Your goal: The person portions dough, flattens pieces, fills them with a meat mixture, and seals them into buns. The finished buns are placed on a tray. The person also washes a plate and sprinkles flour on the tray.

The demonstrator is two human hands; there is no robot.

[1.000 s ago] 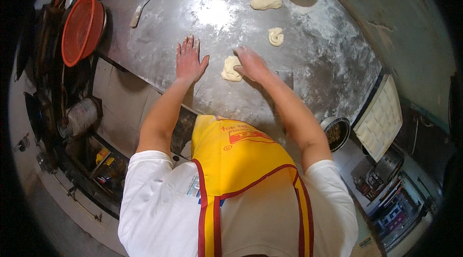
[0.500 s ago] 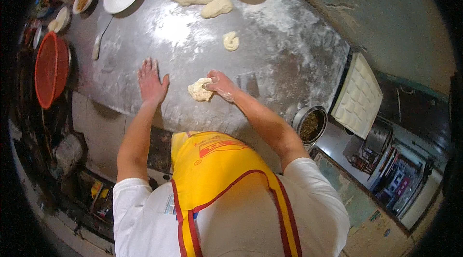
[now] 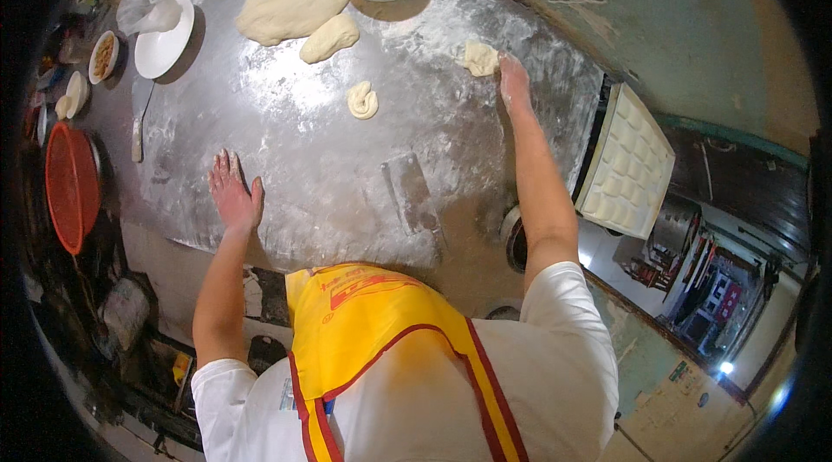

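Near table edge [image 3: 555, 55]: right hand [image 3: 514, 81], dough [image 3: 480, 59]

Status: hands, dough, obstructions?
Left hand: palm-down on grey metal table. Right hand: touching irregular cream dough lump. Coiled cream dough piece between hands; nothing visibly blocking.

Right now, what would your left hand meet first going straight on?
Across the floured table, the left hand would probably meet the right edge of the white plate, though the fisheye bend leaves a narrow miss possible.
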